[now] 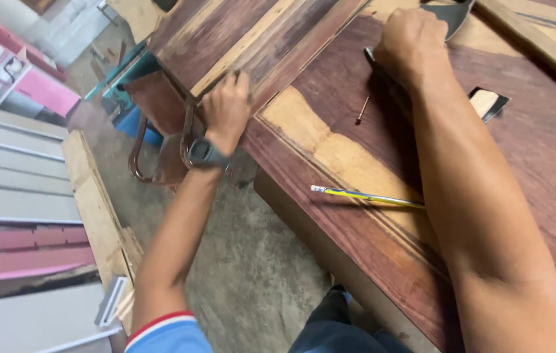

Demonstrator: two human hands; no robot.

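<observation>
The left hand [227,108] rested on the edge of a reddish wooden door panel [526,163] that lay flat as the work surface, its fingers curled over the near corner of a raised wooden strip [271,39] and pressed onto the wood. A dark watch [207,153] sat on that wrist. The right hand [412,42] was farther up the panel, closed in a fist on a dark flat tool [382,72] held against the wood; how much of the tool lay under the hand could not be told. Just beside this hand, a small nail [362,108] lay loose on the panel. A yellow pencil [366,196] lay nearer the panel's front edge, partly hidden by the right forearm. A dark rectangular cutout [487,103] showed in the panel on the far side of that arm. Below, the concrete floor [252,261] was visible, with a brown chair [160,131] standing under the panel's corner.
</observation>
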